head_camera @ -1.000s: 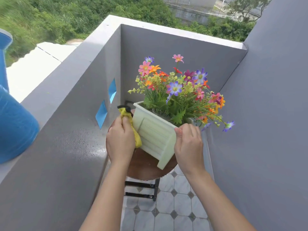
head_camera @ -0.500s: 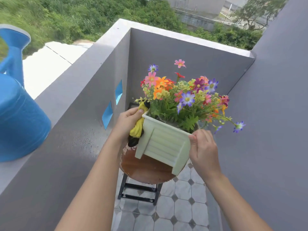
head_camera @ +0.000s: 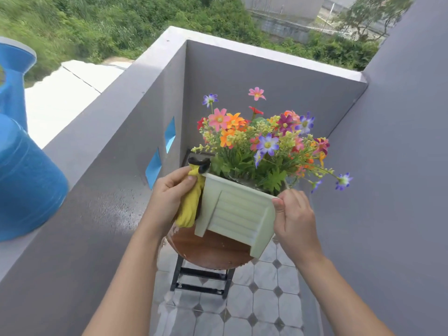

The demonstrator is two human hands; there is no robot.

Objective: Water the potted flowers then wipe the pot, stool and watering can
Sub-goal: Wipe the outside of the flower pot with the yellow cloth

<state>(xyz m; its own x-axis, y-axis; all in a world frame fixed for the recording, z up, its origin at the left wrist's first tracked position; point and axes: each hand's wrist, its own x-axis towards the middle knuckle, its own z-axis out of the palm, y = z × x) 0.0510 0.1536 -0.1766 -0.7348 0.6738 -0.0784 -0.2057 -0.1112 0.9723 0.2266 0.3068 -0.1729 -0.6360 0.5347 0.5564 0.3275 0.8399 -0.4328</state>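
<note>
A pale green square pot (head_camera: 238,212) full of colourful flowers (head_camera: 261,139) stands on a round brown stool (head_camera: 211,251) with a black frame. My left hand (head_camera: 169,192) grips a yellow cloth (head_camera: 190,204) and presses it against the pot's left side, near the top corner. My right hand (head_camera: 293,214) holds the pot's right front corner at the rim. A blue watering can (head_camera: 21,170) sits on top of the grey parapet at the far left, partly cut off by the frame edge.
Grey balcony walls (head_camera: 116,151) close in on the left, back and right of the stool. The left wall has two blue diamond openings (head_camera: 161,154). Grey tiled floor (head_camera: 242,309) lies below the stool. Greenery lies beyond the parapet.
My left hand has slid the yellow cloth up the pot's left side from its lower part to the top corner. My right hand stays on the right corner. The view shifted, showing more of the can.
</note>
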